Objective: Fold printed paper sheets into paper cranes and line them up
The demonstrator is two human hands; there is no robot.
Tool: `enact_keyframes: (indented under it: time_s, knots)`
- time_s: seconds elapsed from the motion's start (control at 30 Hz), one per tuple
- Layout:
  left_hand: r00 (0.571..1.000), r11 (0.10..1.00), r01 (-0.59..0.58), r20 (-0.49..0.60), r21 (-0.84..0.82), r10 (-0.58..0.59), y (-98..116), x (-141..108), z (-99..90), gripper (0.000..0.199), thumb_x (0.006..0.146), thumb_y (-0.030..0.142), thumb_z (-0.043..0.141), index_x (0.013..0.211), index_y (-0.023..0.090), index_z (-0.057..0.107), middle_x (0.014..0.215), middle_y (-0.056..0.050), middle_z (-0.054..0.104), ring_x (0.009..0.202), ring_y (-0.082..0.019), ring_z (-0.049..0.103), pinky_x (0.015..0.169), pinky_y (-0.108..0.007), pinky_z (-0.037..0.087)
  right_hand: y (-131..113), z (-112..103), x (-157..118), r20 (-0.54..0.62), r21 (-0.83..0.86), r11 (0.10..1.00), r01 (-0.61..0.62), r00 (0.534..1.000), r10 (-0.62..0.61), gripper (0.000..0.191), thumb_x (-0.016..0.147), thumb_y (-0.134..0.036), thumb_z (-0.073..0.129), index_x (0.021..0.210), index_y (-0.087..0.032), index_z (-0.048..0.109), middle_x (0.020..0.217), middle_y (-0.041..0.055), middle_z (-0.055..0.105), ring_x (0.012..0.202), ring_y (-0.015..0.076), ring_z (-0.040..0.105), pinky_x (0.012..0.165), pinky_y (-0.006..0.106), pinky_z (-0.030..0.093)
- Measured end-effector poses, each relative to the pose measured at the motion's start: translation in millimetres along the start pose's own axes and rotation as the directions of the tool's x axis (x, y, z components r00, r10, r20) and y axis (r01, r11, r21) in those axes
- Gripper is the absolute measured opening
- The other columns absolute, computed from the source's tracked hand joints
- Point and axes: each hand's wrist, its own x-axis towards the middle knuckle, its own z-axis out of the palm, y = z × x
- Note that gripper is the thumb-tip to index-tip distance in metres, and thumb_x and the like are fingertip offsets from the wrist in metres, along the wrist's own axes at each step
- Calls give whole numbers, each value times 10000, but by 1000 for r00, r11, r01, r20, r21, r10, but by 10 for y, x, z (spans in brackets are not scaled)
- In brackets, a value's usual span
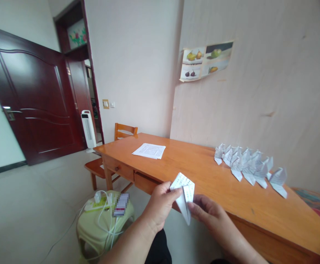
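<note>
Between my hands, over the near edge of the table, is a folded sheet of printed paper [180, 180], kite-shaped with its narrow point toward me. My left hand [164, 201] pinches its left side, thumb on top. The thumb and fingers of my right hand [205, 209] are closed on its right edge, lower down. Farther back on the table lies a stack of printed sheets [149, 150]. Several folded paper figures [249, 163] with upright points stand in rows at the right, by the wall.
The wooden table [192, 154] runs along the wall, with a drawer [146, 183] partly pulled out. At the lower left, a pale green stool [94, 227] bears a power strip, cords and a blurred phone [121, 204]. A wooden chair [125, 131] stands beyond the table's far end.
</note>
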Motion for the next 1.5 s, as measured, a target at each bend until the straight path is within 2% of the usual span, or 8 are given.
enact_keyframes:
  time_s: [0.17, 0.27, 0.37, 0.53, 0.73, 0.83, 1.03, 1.5]
  knots:
    - [985, 998, -22, 174, 54, 12, -65, 10, 152, 224, 782, 331, 739, 822, 139, 630, 709, 8, 597, 639, -112, 507, 610, -218, 375, -110, -343, 62, -110, -88, 995, 37, 993, -47, 560, 813, -484, 737, 1282, -212, 599, 1028, 80, 709, 916, 242, 645, 770, 341, 505]
    - [976, 986, -66, 214, 153, 32, -128, 65, 227, 202, 784, 323, 725, 788, 149, 623, 705, 9, 583, 649, -119, 502, 590, -218, 352, -181, -483, 52, 10, -179, 983, 39, 999, -37, 369, 861, -480, 679, 1086, -189, 698, 903, 69, 717, 848, 241, 642, 758, 348, 492]
    - [966, 964, -128, 248, 232, 69, -159, 117, 294, 131, 806, 284, 677, 795, 158, 642, 712, 3, 593, 662, -136, 527, 595, -231, 368, -241, -572, 22, -5, -346, 937, 56, 998, -62, 289, 859, -483, 661, 919, -208, 724, 792, 50, 707, 771, 237, 626, 682, 332, 466]
    - [917, 817, -382, 284, 433, 279, -30, 210, 401, 95, 849, 229, 614, 824, 183, 693, 787, -31, 648, 740, -173, 578, 670, -268, 417, -304, -678, 18, -48, -658, 730, 181, 958, -281, 211, 902, -436, 592, 909, -260, 706, 793, 37, 697, 703, 213, 610, 652, 326, 457]
    - [787, 576, -614, 364, 540, 498, 7, 500, 462, 253, 865, 79, 526, 1003, 202, 698, 991, -59, 669, 953, -196, 622, 872, -299, 455, -192, -729, 119, 66, -847, 385, 366, 792, -607, 192, 927, -244, 553, 1092, -268, 647, 1062, 69, 677, 985, 246, 622, 831, 364, 484]
    - [762, 519, -645, 419, 561, 494, -175, 659, 455, 308, 847, 41, 513, 1049, 207, 675, 1059, -64, 668, 1013, -205, 620, 914, -309, 457, -50, -747, 191, 93, -895, 306, 324, 807, -583, 183, 931, -187, 521, 1068, -237, 630, 1049, 81, 673, 957, 248, 617, 820, 375, 484]
    - [790, 441, -609, 459, 659, 406, -500, 819, 404, 333, 827, 44, 510, 1104, 203, 606, 1046, -77, 681, 998, -242, 616, 887, -353, 456, 228, -800, 314, 105, -945, 227, 234, 877, -469, 174, 922, -121, 504, 1010, -215, 622, 999, 77, 662, 916, 250, 583, 812, 388, 455]
    - [810, 297, -581, 506, 758, 296, -627, 836, 253, 194, 826, 105, 605, 975, 223, 642, 1012, -45, 603, 991, -233, 523, 881, -373, 426, 376, -740, 296, 19, -921, 370, 120, 964, -267, 237, 882, -57, 515, 986, -223, 648, 984, 63, 630, 929, 237, 556, 826, 368, 453]
